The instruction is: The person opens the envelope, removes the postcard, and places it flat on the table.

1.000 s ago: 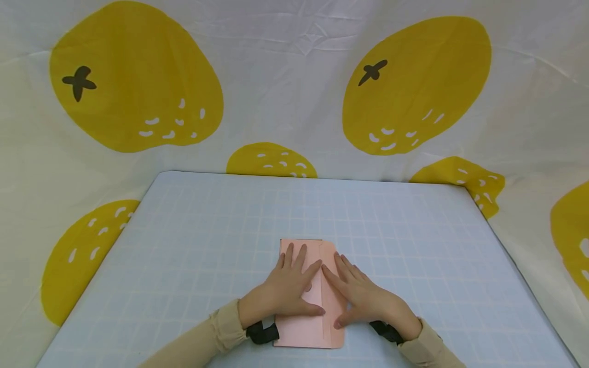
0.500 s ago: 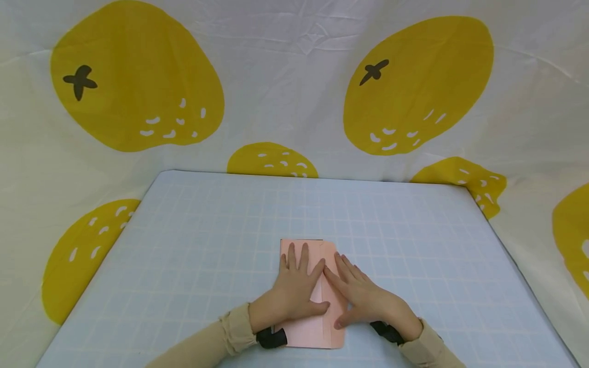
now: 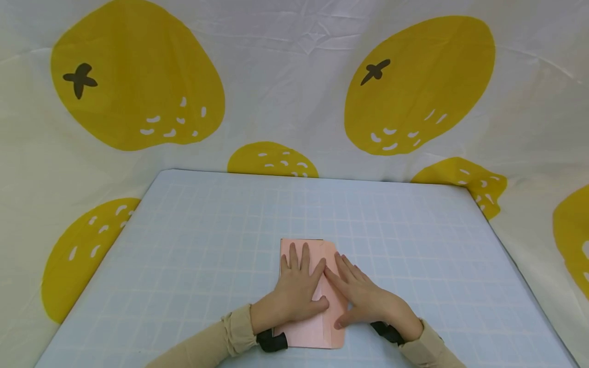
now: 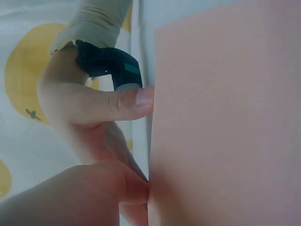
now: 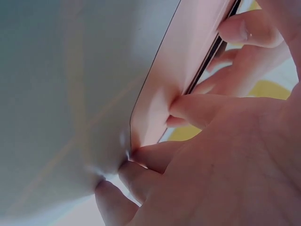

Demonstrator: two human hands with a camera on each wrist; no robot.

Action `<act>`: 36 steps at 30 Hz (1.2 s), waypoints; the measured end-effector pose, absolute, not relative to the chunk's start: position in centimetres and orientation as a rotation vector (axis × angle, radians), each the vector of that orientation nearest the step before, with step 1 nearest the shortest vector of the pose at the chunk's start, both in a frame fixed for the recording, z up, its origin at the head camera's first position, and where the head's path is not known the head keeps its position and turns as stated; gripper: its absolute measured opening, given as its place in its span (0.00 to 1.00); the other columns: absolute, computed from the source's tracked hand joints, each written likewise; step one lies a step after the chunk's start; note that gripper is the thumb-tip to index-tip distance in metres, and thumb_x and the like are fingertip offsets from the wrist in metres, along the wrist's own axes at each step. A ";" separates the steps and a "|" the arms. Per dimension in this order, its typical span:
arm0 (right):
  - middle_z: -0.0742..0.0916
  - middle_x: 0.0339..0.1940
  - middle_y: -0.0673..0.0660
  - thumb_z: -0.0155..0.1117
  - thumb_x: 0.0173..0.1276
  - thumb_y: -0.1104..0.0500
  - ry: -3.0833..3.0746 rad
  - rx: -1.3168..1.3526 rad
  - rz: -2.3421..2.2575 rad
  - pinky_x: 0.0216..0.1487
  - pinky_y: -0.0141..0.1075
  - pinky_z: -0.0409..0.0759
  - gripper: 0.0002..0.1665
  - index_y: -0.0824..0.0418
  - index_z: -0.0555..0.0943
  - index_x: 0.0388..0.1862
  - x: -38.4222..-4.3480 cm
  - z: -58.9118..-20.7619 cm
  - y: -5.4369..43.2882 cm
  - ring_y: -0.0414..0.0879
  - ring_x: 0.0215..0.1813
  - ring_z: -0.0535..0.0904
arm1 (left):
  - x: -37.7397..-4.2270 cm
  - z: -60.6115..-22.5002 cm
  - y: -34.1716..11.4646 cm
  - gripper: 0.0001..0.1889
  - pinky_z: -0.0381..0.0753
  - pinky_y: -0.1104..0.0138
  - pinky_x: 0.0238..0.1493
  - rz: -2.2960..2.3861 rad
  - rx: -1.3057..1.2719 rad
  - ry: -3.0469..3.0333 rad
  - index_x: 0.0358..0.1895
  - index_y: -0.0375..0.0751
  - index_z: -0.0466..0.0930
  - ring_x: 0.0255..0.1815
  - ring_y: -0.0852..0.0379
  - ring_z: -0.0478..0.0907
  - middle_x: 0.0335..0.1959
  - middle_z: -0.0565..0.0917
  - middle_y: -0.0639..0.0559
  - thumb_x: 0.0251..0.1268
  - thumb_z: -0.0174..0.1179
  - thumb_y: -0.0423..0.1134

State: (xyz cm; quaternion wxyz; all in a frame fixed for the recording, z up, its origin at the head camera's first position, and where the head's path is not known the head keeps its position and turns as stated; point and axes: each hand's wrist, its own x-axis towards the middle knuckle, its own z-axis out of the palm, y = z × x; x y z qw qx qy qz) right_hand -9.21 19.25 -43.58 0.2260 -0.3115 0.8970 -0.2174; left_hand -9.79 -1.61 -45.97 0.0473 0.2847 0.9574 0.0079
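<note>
A pink paper envelope (image 3: 303, 335) lies on the table with its long flap (image 3: 337, 337) on the right side. A thin dark edge shows along its top. My left hand (image 3: 296, 294) rests on the envelope's body, fingers spread and straight, thumb slightly bent near the flap's crease. Beside it, my right hand (image 3: 365, 299) touches the flap; its index fingertip meets the left index fingertip at the crease. In the right wrist view, the right fingertips press along the pink flap (image 5: 164, 80) and the table surface. The left wrist view shows the left thumb (image 4: 124, 103) at the envelope's edge.
The table is covered by a pale blue gridded cloth (image 3: 207, 230). Behind and around it hangs a white curtain (image 3: 285, 76) with yellow fruit shapes. Black straps (image 3: 271, 341) sit on both wrists, below beige sleeves.
My left hand has slid slightly to the right over the envelope, and its thumb is now more bent. The right hand and the envelope stay almost where they were.
</note>
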 end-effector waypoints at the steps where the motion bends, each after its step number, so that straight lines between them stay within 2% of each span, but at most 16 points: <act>1: 0.39 0.80 0.69 0.76 0.55 0.40 2.471 -0.859 -0.602 0.72 0.65 0.45 0.67 0.59 0.47 0.82 -9.2 -43.6 19.2 0.66 0.79 0.33 | -9.8 -46.0 -1.6 0.42 0.58 0.32 0.63 0.038 0.868 2.921 0.78 0.50 0.57 0.72 0.19 0.47 0.76 0.52 0.26 0.64 0.46 0.67; 10: 0.39 0.80 0.69 0.75 0.56 0.39 2.467 -0.863 -0.592 0.72 0.64 0.45 0.66 0.60 0.47 0.82 -9.2 -43.6 19.1 0.66 0.79 0.32 | -9.7 -46.1 -1.8 0.41 0.57 0.30 0.62 0.118 0.871 2.937 0.77 0.49 0.59 0.72 0.18 0.46 0.76 0.52 0.26 0.63 0.47 0.64; 17: 0.38 0.80 0.69 0.75 0.56 0.39 2.451 -0.861 -0.594 0.73 0.63 0.43 0.67 0.60 0.46 0.82 -9.3 -43.5 19.1 0.65 0.79 0.31 | -9.7 -46.3 -1.7 0.38 0.59 0.30 0.61 0.128 0.877 2.953 0.73 0.49 0.63 0.72 0.18 0.47 0.75 0.53 0.26 0.61 0.48 0.64; 24: 0.37 0.79 0.71 0.75 0.56 0.40 2.448 -0.873 -0.612 0.72 0.65 0.42 0.67 0.60 0.45 0.82 -9.3 -43.5 19.6 0.67 0.79 0.31 | -9.9 -46.7 -1.5 0.35 0.59 0.31 0.61 0.140 0.886 2.946 0.69 0.54 0.64 0.72 0.19 0.47 0.76 0.52 0.27 0.61 0.50 0.65; 36: 0.38 0.79 0.71 0.73 0.57 0.38 2.447 -0.875 -0.635 0.71 0.67 0.43 0.67 0.68 0.46 0.80 -9.3 -43.3 19.8 0.69 0.78 0.32 | -10.1 -46.2 -1.6 0.33 0.60 0.31 0.61 0.083 0.897 2.904 0.72 0.64 0.62 0.72 0.19 0.46 0.76 0.51 0.27 0.64 0.48 0.66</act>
